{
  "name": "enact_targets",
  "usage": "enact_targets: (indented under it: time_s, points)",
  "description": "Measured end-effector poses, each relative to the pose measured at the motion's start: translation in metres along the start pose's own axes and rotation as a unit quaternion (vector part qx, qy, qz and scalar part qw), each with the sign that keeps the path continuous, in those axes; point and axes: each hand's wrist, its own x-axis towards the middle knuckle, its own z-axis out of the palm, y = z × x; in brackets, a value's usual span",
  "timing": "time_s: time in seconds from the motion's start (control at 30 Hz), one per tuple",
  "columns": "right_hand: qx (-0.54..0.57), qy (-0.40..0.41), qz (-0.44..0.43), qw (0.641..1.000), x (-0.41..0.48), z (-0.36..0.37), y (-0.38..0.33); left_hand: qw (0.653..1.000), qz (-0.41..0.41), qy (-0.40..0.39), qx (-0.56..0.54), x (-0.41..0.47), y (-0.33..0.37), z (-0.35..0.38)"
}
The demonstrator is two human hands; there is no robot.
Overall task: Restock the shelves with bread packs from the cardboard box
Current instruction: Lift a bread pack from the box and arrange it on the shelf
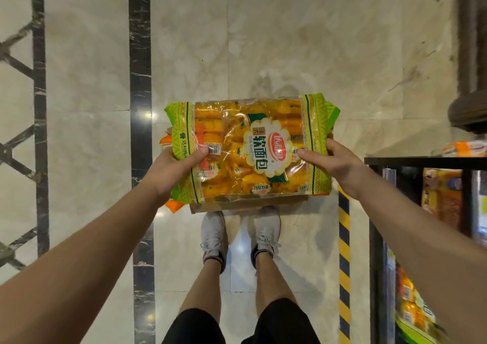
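A green and yellow bread pack (250, 148) with a clear window and a white label is held flat in front of me, above the floor. My left hand (175, 168) grips its left edge, thumb on top. My right hand (333, 160) grips its right edge the same way. Under the pack the brown cardboard box (247, 206) stands on the floor by my feet, mostly hidden; an orange pack (166, 141) pokes out beneath at the left. The black shelf (421, 160) stands at the right with bread packs (416, 306) on a lower level.
An orange pack (465, 148) lies on top of the shelf. A yellow and black striped strip (344, 251) runs along the marble floor beside the shelf. A dark column base (469, 106) stands at the far right. My white shoes (214, 235) are just behind the box.
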Motion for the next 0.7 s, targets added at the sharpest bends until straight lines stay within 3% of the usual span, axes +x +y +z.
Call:
enact_targets:
  time_s: [0.17,0.5,0.7]
  points:
    - [0.084,-0.049,-0.02,0.995,-0.037,0.0,-0.002,0.999,0.006,-0.015,-0.028,-0.026,0.003,-0.004]
    - [0.177,-0.02,-0.021,0.984,-0.155,-0.021,-0.014,0.995,0.058,-0.071,-0.031,-0.118,0.061,-0.012]
    - [0.241,-0.05,-0.03,0.969,-0.241,-0.038,-0.019,0.988,0.071,-0.14,-0.013,-0.187,0.111,-0.011]
